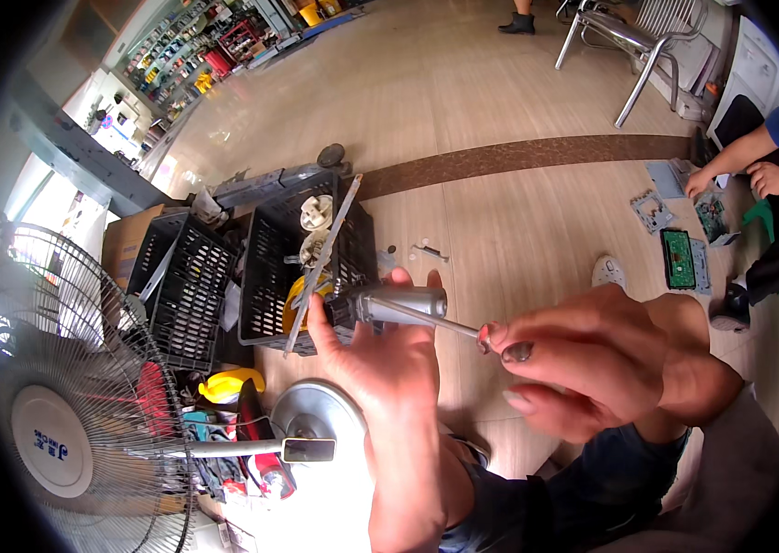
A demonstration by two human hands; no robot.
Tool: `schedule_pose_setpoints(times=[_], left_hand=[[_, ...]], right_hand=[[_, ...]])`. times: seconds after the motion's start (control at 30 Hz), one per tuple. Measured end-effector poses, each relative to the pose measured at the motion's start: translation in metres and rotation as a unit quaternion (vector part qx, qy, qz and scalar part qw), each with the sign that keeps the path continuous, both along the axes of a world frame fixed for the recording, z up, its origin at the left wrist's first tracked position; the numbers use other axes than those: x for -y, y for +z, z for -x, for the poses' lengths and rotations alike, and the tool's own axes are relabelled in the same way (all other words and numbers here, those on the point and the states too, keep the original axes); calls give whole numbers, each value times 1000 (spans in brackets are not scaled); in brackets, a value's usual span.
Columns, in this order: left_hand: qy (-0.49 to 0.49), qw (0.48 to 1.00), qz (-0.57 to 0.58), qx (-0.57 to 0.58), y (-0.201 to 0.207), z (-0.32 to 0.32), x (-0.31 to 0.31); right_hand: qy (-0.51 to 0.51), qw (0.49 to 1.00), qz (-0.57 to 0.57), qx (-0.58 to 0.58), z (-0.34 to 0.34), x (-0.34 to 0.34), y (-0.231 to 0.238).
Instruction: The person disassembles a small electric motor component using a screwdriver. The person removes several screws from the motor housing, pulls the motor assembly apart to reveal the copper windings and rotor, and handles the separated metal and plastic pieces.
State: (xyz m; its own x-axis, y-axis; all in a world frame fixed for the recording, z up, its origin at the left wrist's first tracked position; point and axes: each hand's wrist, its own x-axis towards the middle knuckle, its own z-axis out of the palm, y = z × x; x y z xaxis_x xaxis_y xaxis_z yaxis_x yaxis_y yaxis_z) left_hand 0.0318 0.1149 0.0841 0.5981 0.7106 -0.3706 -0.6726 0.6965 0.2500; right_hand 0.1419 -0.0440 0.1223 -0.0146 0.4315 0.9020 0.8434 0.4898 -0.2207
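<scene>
My left hand [389, 369] is raised palm up in the middle, its fingers curled round a small electric motor [424, 302] with a silver cylindrical body and a dark end. A long, flat metal bar [330, 249] slants past the motor's dark end; whether it is joined there I cannot tell. My right hand [592, 359] is closed on a screwdriver, its handle hidden in the fingers. The thin screwdriver shaft [449, 323] points left across the motor's side, its tip near the dark end.
Black plastic crates [188, 304] with parts stand at the left, behind a large fan [53, 442]. A yellow object [231, 385] lies near a round metal base [320, 415]. At the right, another person's hands [698, 182] are among circuit boards [679, 260]. A metal chair [633, 41] stands beyond.
</scene>
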Motion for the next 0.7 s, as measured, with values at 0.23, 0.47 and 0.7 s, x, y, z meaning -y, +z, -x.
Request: schedule_pose_setpoints(times=[0.23,0.47,0.7], left_hand=[[-19,1000,-8,-15,-10,0,-10],[2,998,-29,-47,-12,9,-14],[29,996,-40,-72,-14,16,-14]], right_hand=[[13,1000,-27,8,-2,-9,-3],[-28,999,16,17,-4,-16,-12],[-31,993,113,3,-1,-10,-13]])
